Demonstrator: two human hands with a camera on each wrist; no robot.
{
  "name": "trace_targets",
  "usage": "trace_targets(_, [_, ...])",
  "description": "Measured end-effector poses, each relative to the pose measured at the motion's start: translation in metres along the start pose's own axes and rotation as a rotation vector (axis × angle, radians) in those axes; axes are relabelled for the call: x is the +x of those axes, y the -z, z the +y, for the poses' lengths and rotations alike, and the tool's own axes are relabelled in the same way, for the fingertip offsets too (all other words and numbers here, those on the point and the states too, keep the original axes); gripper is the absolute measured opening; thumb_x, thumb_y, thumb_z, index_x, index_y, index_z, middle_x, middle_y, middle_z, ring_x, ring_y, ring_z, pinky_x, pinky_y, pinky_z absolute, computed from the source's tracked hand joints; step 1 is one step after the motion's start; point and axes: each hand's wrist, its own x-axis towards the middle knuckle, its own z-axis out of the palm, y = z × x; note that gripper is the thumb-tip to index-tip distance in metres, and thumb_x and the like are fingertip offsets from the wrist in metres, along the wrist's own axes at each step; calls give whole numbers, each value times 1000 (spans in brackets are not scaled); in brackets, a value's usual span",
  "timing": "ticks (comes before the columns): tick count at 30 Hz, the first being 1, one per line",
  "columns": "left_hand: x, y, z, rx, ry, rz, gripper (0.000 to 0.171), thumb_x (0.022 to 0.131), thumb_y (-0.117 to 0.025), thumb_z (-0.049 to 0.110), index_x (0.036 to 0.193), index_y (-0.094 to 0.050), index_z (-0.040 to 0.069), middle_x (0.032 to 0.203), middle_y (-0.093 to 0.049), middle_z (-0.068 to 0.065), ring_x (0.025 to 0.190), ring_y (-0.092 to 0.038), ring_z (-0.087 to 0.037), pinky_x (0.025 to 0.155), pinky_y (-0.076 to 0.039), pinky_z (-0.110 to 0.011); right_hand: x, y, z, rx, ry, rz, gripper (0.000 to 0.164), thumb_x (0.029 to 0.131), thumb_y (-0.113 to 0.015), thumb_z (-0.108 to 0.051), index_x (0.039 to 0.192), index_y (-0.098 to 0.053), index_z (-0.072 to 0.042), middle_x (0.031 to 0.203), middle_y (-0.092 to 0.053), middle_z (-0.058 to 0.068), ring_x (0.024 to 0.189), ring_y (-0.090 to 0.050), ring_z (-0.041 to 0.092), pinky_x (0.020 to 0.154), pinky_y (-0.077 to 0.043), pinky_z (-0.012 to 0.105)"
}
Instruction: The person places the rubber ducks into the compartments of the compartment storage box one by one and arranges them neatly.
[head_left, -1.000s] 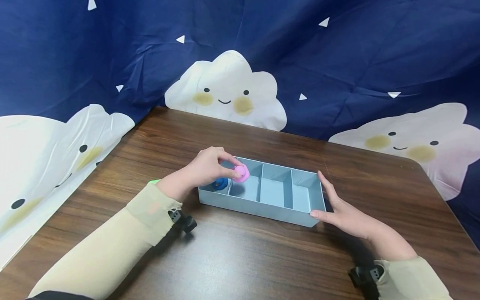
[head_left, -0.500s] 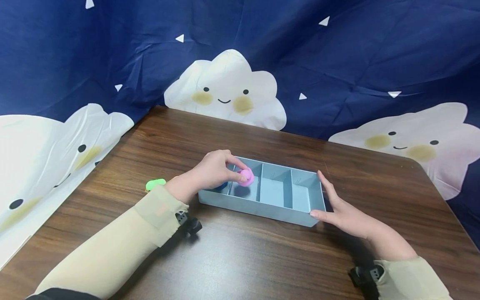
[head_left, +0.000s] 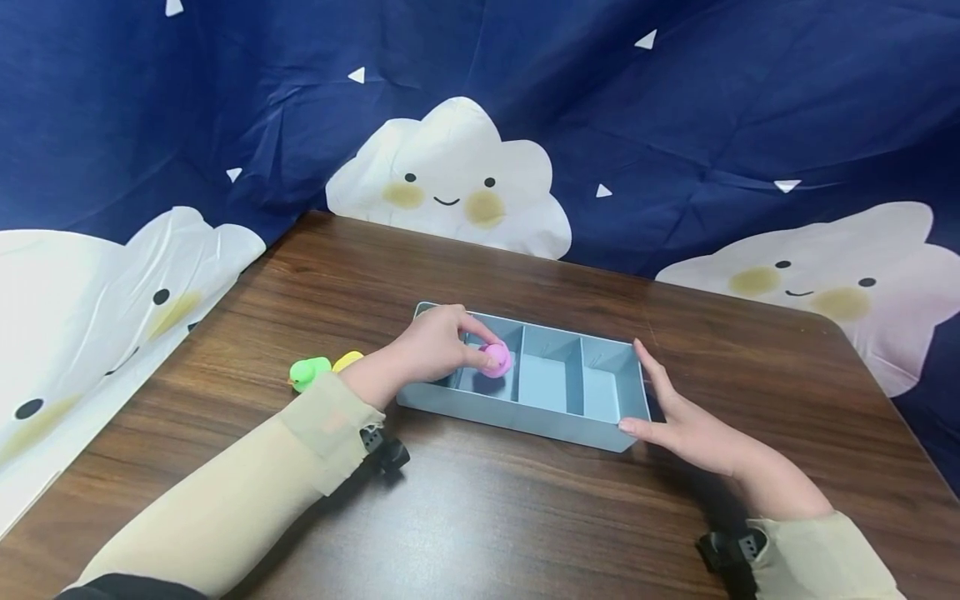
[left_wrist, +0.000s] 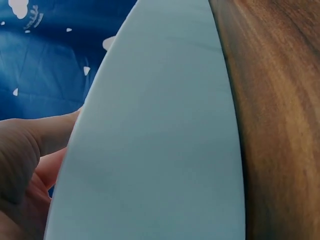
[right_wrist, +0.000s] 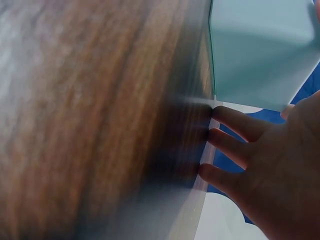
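Note:
My left hand (head_left: 437,342) pinches a pink rubber duck (head_left: 497,361) between thumb and fingers, low over the second compartment from the left of a light blue divided box (head_left: 525,423). The leftmost compartment lies mostly hidden under that hand. At the box's right end, my right hand (head_left: 693,437) holds it, thumb at the front corner and index finger at the back corner. The left wrist view shows the long front wall (left_wrist: 155,125), which hides the duck. In the right wrist view, the other fingers (right_wrist: 227,147) reach down beside the end wall (right_wrist: 260,55).
A green rubber duck (head_left: 310,372) and a yellow one (head_left: 347,361), partly covered by the left forearm, sit on the wooden table (head_left: 525,517) left of the box. A blue curtain with clouds (head_left: 450,183) hangs behind the table's far edge.
My left hand has moved right and slightly down with the pink duck, covering the blue toy in the left compartment. The green and yellow ducks have come into sight. The right hand stays put.

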Motion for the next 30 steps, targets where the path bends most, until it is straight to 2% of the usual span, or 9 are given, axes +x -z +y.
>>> trace_targets(10, [2, -6, -4, 59, 29, 12, 22, 79, -85, 29, 100, -80, 24, 108, -68, 5, 109, -54, -17, 89, -43, -35, 2, -1, 1, -13, 4, 1, 103, 95, -66, -30, 152, 19, -44, 160, 3, 27, 142, -7, 51, 99, -17, 75])
trace_targets(17, [3, -8, -5, 82, 43, 15, 23, 78, -85, 31, 100, -80, 25, 109, -67, 5, 112, -53, -17, 91, -43, -36, 1, -1, 1, -7, 12, -4, 103, 95, -66, -29, 152, 18, -44, 159, 3, 27, 142, -8, 51, 99, -18, 75])
trace_targets(23, [4, -10, -4, 139, 42, 23, 23, 79, -84, 32, 100, -80, 25, 118, -65, -1, 120, -51, -21, 98, -39, -39, 1, -1, 3, -5, 10, 1, 103, 95, -66, -29, 152, 18, -46, 160, 3, 26, 142, -7, 51, 99, -18, 75])
trace_targets(30, [5, -12, -3, 231, 30, 10, 23, 80, -83, 34, 102, -80, 28, 114, -69, 4, 112, -54, -19, 95, -37, -41, -1, 0, 1, -4, 13, 0, 103, 94, -66, -31, 152, 18, -44, 160, 5, 26, 143, -6, 51, 99, -17, 75])
